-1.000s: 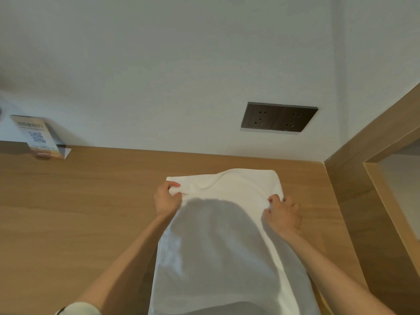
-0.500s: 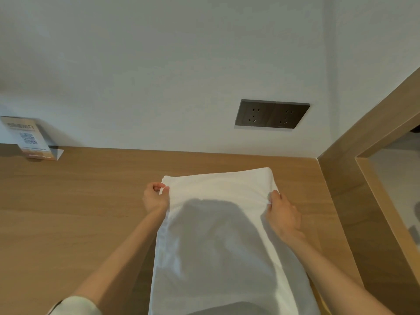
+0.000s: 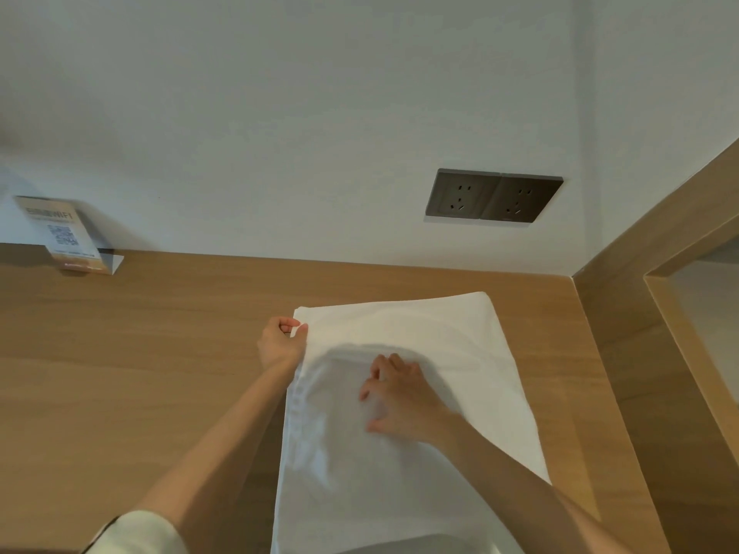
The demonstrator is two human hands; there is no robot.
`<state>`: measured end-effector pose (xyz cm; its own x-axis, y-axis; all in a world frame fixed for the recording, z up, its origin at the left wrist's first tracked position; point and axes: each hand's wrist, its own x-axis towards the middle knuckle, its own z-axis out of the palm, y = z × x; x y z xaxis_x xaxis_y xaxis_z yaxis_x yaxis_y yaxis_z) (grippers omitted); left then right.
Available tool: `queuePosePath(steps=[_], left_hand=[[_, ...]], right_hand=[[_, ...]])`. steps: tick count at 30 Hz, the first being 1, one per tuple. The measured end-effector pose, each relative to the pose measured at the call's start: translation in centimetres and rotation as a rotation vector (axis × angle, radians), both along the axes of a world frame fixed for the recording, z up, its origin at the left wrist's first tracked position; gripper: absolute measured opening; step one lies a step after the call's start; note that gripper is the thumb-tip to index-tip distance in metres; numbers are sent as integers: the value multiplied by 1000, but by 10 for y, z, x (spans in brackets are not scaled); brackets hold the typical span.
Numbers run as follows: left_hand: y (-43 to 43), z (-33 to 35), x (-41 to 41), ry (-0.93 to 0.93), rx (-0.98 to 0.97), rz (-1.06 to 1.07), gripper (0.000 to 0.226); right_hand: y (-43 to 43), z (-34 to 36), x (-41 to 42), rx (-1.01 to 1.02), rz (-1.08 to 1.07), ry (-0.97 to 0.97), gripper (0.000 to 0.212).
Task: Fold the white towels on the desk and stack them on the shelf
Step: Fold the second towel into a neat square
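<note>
The white towel (image 3: 460, 353) lies flat on the wooden bench (image 3: 140, 373). Its long axis runs from 6 o'clock, where it leaves the view, to 12 o'clock, where its far edge stops short of the wall (image 3: 280, 113). The far edge is a rounded fold.

Your left hand (image 3: 280, 345) sits at the towel's 10 o'clock corner. Its fingers are curled and it pinches the left edge of the cloth between thumb and fingers. Your right hand (image 3: 404, 401) rests on top of the towel near its middle, with the fingers spread and slightly bent, fingertips on the cloth and thumb held apart. This hand is blurred, so you cannot tell whether it gathers any fabric. A pale sleeve (image 3: 136, 531) covers your left upper arm at 7 o'clock.

A wooden side panel (image 3: 624, 313) rises just beside the towel's right edge, at 3 o'clock. A dark double wall socket (image 3: 494, 197) is set in the wall at 1 o'clock from the towel. A small printed card (image 3: 66, 233) with a QR code leans against the wall at 10 o'clock, well apart from the towel.
</note>
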<state>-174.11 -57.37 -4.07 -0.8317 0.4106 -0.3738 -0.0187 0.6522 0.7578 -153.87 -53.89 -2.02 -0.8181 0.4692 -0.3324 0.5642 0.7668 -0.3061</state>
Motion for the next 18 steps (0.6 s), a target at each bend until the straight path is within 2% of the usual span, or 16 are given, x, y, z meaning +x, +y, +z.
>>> queuePosePath(steps=[5,9,13,16,18], left_hand=[[0,1,1,-4,10,0,17],[-1,-3,2,-5,42,17,10],[-1,-5,6,-1,53,42,7],[0,-4,6,10,14,42,18],[2,-1,4,15,-40,39,26]], right_hand=[[-9,-6,-4,-1,61,-29,21],[-6,2,1,-104,40,-4,18],[-4,3,7,-234,15,-66,17],[1,8,10,-320,-56,-35,18],[9,14,12,-362,-199,42,18]])
